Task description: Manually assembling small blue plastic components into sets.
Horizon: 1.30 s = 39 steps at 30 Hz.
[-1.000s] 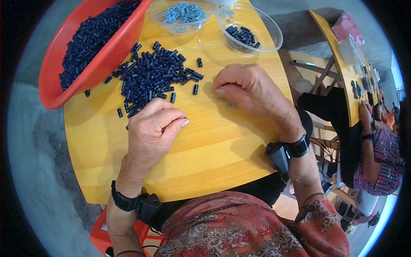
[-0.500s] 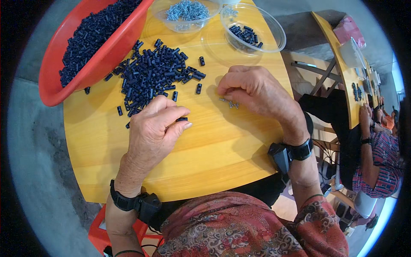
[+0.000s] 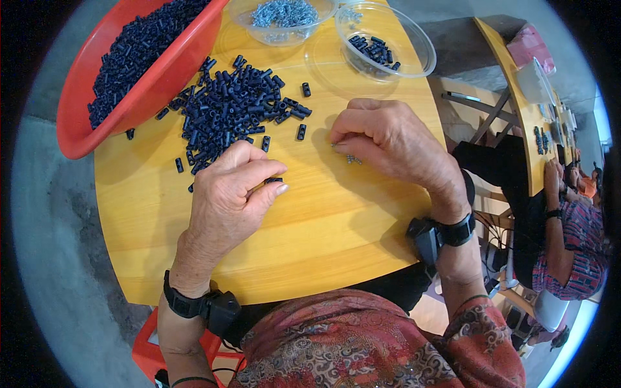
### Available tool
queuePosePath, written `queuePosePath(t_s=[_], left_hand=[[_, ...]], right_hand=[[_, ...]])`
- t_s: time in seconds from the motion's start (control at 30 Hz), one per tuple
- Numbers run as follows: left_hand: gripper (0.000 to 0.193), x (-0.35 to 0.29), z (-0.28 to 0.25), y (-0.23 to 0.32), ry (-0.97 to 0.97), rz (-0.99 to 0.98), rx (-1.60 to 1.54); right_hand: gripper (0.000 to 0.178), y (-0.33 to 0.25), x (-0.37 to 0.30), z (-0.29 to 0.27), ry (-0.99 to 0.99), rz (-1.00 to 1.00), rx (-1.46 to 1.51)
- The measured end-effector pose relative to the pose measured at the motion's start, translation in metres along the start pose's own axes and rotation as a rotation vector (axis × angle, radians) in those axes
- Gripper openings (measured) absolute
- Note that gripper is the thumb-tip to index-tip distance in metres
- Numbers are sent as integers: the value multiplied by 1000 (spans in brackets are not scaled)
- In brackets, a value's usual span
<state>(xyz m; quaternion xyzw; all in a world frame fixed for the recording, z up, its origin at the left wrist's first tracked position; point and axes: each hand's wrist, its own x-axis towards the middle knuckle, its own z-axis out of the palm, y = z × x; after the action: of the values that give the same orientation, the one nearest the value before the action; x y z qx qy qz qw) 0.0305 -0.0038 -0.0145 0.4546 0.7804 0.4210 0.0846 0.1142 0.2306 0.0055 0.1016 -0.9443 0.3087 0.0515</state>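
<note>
My left hand (image 3: 229,187) is closed over the table, its thumb and forefinger pinching a short black plastic tube (image 3: 274,180) with holes in it. To the right, my right hand (image 3: 388,132) rests at the wood-coloured table with thumb and fingers pressed together. Whatever its fingertips may hold is hidden. Beneath them lie a few tiny silver screws (image 3: 353,159), partly covered by the hand. Beyond my left hand spreads a loose heap of the same black tubes (image 3: 226,107), with single ones scattered around its edge.
A big red basin (image 3: 77,123) full of black tubes leans over the far left. At the back stand a clear bowl of silver screws (image 3: 281,14) and a clear bowl (image 3: 424,61) with some tubes. Another person (image 3: 563,239) sits at a second table on the right.
My right fingers have shifted slightly over the silver screws, so fewer of them show. The left hand keeps its pinch on the black tube, nearly still.
</note>
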Motion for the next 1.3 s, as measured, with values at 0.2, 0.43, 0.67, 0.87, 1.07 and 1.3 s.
queuePosePath(t_s=[0.2,0.43,0.67,0.87,1.07,1.3], left_hand=[[19,0,-2,-1,-14,-7,24],[23,-1,-7,-5,-59,-7,-43],[22,0,-11,-3,-105,-9,-5],[21,-1,-7,-8,-54,54,-7],[18,-3,-6,-10,-35,45,6],[15,-3,-5,4,79,-179,-376]], right_hand=[[7,-7,2,11,37,16,-148],[11,-14,2,16,21,6,-355],[6,-10,-2,10,-9,135,-207],[6,-16,3,4,101,170,35],[11,-27,5,9,172,13,213],[10,-45,7,20,-39,401,976]])
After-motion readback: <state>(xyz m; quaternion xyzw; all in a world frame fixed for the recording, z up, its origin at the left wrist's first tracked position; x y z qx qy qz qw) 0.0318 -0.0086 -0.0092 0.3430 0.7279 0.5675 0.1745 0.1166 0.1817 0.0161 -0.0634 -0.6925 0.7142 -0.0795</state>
